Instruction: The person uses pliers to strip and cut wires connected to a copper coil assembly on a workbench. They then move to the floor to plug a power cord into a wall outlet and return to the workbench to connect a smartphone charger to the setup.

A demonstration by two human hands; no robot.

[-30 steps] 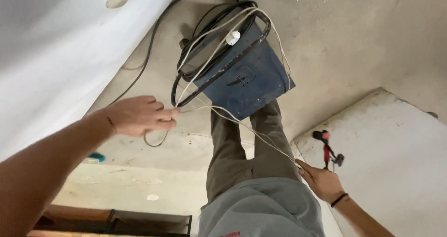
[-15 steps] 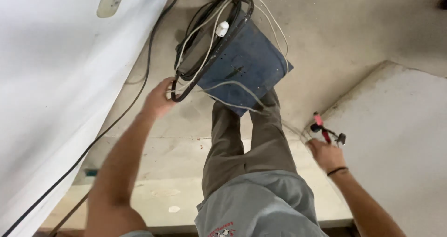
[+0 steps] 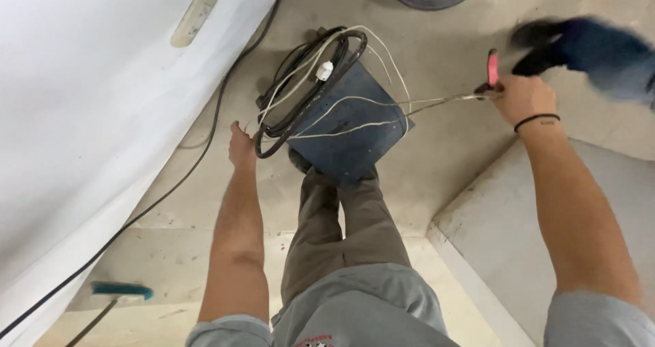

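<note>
**A:** Right hand (image 3: 522,98) first: fingers wrapped tight round red-handled pliers (image 3: 492,70), jaws apparently biting the thin pale wire (image 3: 355,125). Left hand (image 3: 241,146) down low, fingers mostly straight and a bit apart, brushing the coil of black cable (image 3: 300,81), not clearly gripping anything.

**B:** And the wire itself?

**A:** Stretched taut from the pliers back across the dark blue box (image 3: 348,128) on the concrete floor (image 3: 443,156), loops tangled in with the black coil. White plug-like piece (image 3: 325,69) sitting on top of the coil.

**B:** Handling guess?

**A:** Thin, light, springy, probably kinks easily and slips through bare fingers, so pliers near the free end make sense. Black cable looks heavier and stiffer, better grabbed as a whole bundle. Box looks weighty, likely staying put under the pull.

**B:** Anything else around?

**A:** White sloped panel (image 3: 82,115) on the left with a long black cord (image 3: 170,190) along it, teal-headed brush (image 3: 123,292) lower left, blurry dark shoe (image 3: 580,43) top right, someone else's.
</note>
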